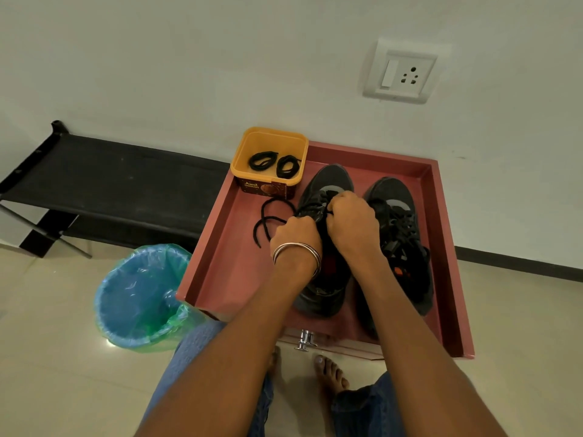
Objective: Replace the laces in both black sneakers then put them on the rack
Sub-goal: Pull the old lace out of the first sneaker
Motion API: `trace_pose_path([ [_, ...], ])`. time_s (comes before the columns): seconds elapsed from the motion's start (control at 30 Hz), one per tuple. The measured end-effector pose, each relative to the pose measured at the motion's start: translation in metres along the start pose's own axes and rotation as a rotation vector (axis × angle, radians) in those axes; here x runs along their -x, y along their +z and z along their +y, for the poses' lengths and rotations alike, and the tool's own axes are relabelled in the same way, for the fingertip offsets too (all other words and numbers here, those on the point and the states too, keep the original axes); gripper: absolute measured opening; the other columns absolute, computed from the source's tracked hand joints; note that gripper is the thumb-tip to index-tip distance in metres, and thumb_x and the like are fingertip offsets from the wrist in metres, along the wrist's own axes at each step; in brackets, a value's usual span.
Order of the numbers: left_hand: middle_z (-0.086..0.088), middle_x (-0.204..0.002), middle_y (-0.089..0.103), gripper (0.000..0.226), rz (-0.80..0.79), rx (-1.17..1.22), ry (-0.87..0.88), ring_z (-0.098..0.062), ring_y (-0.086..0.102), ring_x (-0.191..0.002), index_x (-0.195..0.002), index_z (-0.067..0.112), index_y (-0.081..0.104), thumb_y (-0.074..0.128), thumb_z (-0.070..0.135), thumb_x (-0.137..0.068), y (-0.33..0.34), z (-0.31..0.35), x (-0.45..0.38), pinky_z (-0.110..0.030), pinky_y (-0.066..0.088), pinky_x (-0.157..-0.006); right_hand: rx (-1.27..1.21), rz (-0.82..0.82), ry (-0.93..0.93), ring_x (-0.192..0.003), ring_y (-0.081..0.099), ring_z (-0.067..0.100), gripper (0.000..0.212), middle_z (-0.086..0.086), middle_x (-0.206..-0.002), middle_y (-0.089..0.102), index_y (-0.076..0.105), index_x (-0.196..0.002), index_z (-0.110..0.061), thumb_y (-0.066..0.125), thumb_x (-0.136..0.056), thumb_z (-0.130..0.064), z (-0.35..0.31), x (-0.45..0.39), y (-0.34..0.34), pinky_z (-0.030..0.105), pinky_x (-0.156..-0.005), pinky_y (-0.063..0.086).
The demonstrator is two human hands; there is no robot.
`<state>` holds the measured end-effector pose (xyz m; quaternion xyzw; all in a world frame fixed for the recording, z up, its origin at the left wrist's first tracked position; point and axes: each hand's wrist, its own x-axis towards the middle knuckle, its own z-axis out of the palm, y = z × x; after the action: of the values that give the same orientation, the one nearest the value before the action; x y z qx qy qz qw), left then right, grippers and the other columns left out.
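Covering the middle of the left sneaker (328,184), both hands hide most of its eyelets and tongue; only the toe and heel show clearly. Left hand (296,236), with thin bangles (296,249) at the wrist, is closed in a grip on the old lace (268,220), whose loose ends trail out to the left across the red tray (220,247). Right hand (353,222) is closed on lacing at the sneaker's upper eyelets; fingertips are curled under, so the exact strand can't be made out.

Both sneakers lie side by side in the tray, long axes running front to back, toes pointing at the wall, heels toward the person. Right sneaker (397,216) has its lace in, loosened; an orange spot shows inside near the heel, detail unclear.

Yellow tub (268,143) sits at the tray's far left corner, just beside the left sneaker's toe, holding two coiled black laces (274,164). Its brown label reads "Amul"; the smaller line under it is too small to read reliably.

Black rack (110,171) stands left of the tray against the wall, cut off at the frame edge. Blue bin (138,298) with a green liner sits on the floor just beside the tray's near left corner.
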<state>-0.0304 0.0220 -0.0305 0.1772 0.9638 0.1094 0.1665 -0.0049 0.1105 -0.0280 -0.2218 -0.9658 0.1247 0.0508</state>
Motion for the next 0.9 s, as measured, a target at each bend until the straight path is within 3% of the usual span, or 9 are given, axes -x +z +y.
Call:
trace_pose_path([
  [0.13, -0.018, -0.121, 0.056, 0.030, -0.005, -0.004, 0.001, -0.038, 0.056, -0.111, -0.122, 0.004, 0.054, 0.040, 0.011, -0.097, -0.001, 0.001, -0.001, -0.040, 0.048, -0.081, 0.016, 0.057, -0.006, -0.090, 0.059, 0.034, 0.014, 0.013, -0.101, 0.060, 0.056, -0.100, -0.002, 0.047, -0.093, -0.010, -0.001, 0.001, -0.001, 0.032, -0.066, 0.032],
  [0.2, -0.018, -0.121, 0.055, 0.029, -0.005, 0.000, 0.002, -0.038, 0.055, -0.111, -0.121, 0.004, 0.054, 0.041, 0.010, -0.096, 0.000, 0.000, -0.001, -0.041, 0.048, -0.082, -0.085, 0.115, 0.034, -0.089, 0.059, 0.035, 0.014, 0.014, -0.099, 0.061, 0.054, -0.100, -0.001, 0.049, -0.093, -0.012, -0.002, 0.004, 0.003, 0.033, -0.067, 0.036],
  [0.3, -0.018, -0.119, 0.056, 0.027, -0.002, 0.007, 0.004, -0.038, 0.056, -0.108, -0.118, 0.004, 0.055, 0.043, 0.012, -0.095, -0.001, -0.002, -0.001, -0.041, 0.048, -0.080, -0.518, 0.235, 0.309, -0.082, 0.065, 0.032, 0.013, 0.018, -0.094, 0.064, 0.053, -0.091, -0.002, 0.053, -0.094, -0.015, 0.006, 0.000, 0.002, 0.043, -0.072, 0.055],
  [0.37, -0.017, -0.118, 0.056, 0.027, -0.003, 0.014, 0.000, -0.038, 0.057, -0.107, -0.117, 0.004, 0.055, 0.043, 0.013, -0.095, -0.002, -0.003, -0.001, -0.040, 0.048, -0.078, -0.932, 0.283, 0.544, -0.072, 0.070, 0.027, 0.017, 0.020, -0.092, 0.066, 0.050, -0.079, -0.005, 0.051, -0.095, -0.009, 0.015, -0.001, -0.008, 0.045, -0.065, 0.060],
  [0.43, -0.017, -0.118, 0.056, 0.027, -0.003, 0.012, -0.002, -0.038, 0.057, -0.107, -0.117, 0.004, 0.055, 0.042, 0.013, -0.095, -0.001, -0.003, 0.000, -0.041, 0.049, -0.079, -1.117, 0.305, 0.640, -0.067, 0.071, 0.026, 0.025, 0.019, -0.085, 0.066, 0.048, -0.071, -0.007, 0.049, -0.097, -0.005, 0.024, 0.002, -0.017, 0.043, -0.058, 0.060],
  [0.57, -0.017, -0.118, 0.056, 0.027, -0.010, -0.006, -0.009, -0.039, 0.056, -0.108, -0.117, 0.004, 0.055, 0.044, 0.013, -0.094, -0.002, 0.001, 0.001, -0.042, 0.049, -0.080, -0.935, 0.302, 0.550, -0.067, 0.068, 0.024, 0.018, 0.012, -0.075, 0.063, 0.056, -0.081, -0.003, 0.055, -0.095, -0.014, 0.025, 0.001, -0.016, 0.042, -0.062, 0.059],
  [0.7, -0.017, -0.118, 0.057, 0.028, -0.018, -0.006, -0.017, -0.038, 0.056, -0.108, -0.117, 0.006, 0.055, 0.046, 0.019, -0.095, -0.001, -0.002, 0.000, -0.041, 0.047, -0.077, -0.388, 0.171, 0.394, -0.098, 0.055, 0.032, 0.027, 0.017, -0.105, 0.055, 0.050, -0.112, 0.002, 0.056, -0.095, -0.019, 0.021, -0.001, -0.023, 0.037, -0.075, 0.043],
  [0.8, -0.015, -0.116, 0.059, 0.035, -0.033, 0.012, -0.025, -0.038, 0.058, -0.106, -0.115, 0.010, 0.056, 0.052, 0.036, -0.092, -0.005, -0.005, -0.001, -0.040, 0.046, -0.075, -0.175, 0.167, 0.274, -0.121, 0.041, 0.035, 0.034, 0.016, -0.129, 0.047, 0.051, -0.122, -0.002, 0.055, -0.094, -0.020, 0.014, 0.003, -0.030, 0.045, -0.094, 0.038],
  [0.9, -0.014, -0.106, 0.060, 0.050, -0.082, 0.087, -0.044, -0.036, 0.060, -0.097, -0.106, 0.012, 0.057, 0.059, 0.056, -0.083, -0.014, -0.012, -0.007, -0.039, 0.050, -0.075, -0.220, 0.082, 0.129, -0.107, 0.055, 0.031, 0.025, 0.010, -0.110, 0.061, 0.062, -0.111, -0.006, 0.060, -0.090, -0.021, 0.014, 0.004, -0.036, 0.045, -0.091, 0.047],
])
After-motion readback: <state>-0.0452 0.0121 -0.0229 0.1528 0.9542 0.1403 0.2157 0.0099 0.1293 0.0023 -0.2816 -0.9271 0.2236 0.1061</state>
